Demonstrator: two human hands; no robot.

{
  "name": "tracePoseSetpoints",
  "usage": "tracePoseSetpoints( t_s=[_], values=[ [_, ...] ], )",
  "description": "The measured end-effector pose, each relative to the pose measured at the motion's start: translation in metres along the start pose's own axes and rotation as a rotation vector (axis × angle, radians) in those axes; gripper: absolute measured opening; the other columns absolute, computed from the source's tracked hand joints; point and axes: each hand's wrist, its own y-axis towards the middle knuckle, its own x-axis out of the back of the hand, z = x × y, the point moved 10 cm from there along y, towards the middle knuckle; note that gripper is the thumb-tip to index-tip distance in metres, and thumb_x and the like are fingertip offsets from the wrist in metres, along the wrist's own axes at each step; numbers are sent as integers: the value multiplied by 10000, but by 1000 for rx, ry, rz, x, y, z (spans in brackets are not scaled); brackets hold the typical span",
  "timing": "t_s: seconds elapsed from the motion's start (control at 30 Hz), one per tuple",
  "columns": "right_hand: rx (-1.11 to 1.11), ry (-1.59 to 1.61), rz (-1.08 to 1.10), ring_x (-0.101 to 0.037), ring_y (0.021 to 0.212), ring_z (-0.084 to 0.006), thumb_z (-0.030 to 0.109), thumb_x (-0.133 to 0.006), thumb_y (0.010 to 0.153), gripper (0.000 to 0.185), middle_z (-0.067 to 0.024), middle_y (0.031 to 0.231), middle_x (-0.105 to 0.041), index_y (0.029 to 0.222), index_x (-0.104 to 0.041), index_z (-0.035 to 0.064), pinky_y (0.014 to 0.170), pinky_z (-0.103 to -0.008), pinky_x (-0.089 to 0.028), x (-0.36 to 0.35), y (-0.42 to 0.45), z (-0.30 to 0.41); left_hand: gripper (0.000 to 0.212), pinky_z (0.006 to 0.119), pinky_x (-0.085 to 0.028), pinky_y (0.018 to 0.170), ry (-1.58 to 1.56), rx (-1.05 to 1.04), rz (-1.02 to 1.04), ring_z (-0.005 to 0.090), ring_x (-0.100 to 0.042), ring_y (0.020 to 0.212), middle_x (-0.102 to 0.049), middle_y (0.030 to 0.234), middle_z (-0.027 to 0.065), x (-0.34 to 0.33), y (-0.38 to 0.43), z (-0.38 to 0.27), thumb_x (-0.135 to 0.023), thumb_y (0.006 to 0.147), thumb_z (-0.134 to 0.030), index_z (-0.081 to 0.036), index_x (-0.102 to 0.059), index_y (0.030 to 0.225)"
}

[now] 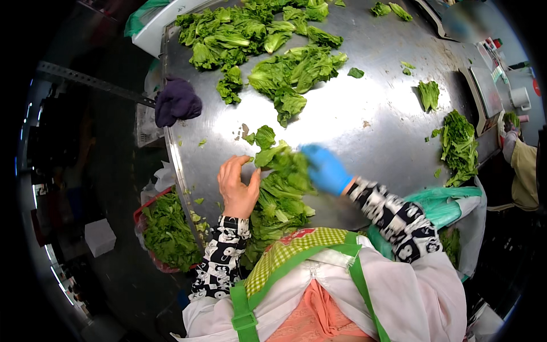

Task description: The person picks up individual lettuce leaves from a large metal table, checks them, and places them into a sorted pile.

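Note:
My left hand (pixel 239 184) is bare, its fingers curled and apart, at the left edge of a lettuce pile. A small scrap of green leaf (pixel 251 159) shows by its fingertips. My right hand (pixel 327 169) wears a blue glove and is blurred by motion. Its fingers close on the right side of a lettuce bunch (pixel 292 166), which is blurred too; the fingertips are partly hidden. Below it, more lettuce (pixel 280 205) lies against my checked apron (pixel 299 248). Loose leaves (pixel 265 137) rest just beyond my left fingers.
The steel table (pixel 363 124) carries a large lettuce heap (pixel 239 34) at the back and a bunch (pixel 459 145) at right, near a scale (pixel 487 94). A purple cloth (pixel 177 102) sits on the left edge. Below stands a red crate (pixel 139 211) of greens. Another person's sleeve (pixel 508 145) shows far right.

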Motion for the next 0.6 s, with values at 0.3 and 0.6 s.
tracePoseSetpoints(
  t_s=[0.3,0.6],
  values=[
    [199,-5,276,-539,787,-360,108,-565,678,358,-184,1000,-538,1017,-540,-3,676,-446,-459,-99,-6,111,486,326,-493,679,-333,251,116,228,-607,792,-618,952,152,-62,90,-6,-740,698,-320,40,-593,990],
    [-184,112,-53,-582,791,-238,141,-605,797,243,-114,975,-610,1029,-616,69,689,-328,-464,35,6,31,418,322,-474,710,-651,376,214,229,-605,785,-637,887,130,-158,109,24,-709,745,-249,49,-587,1011]
  ],
)
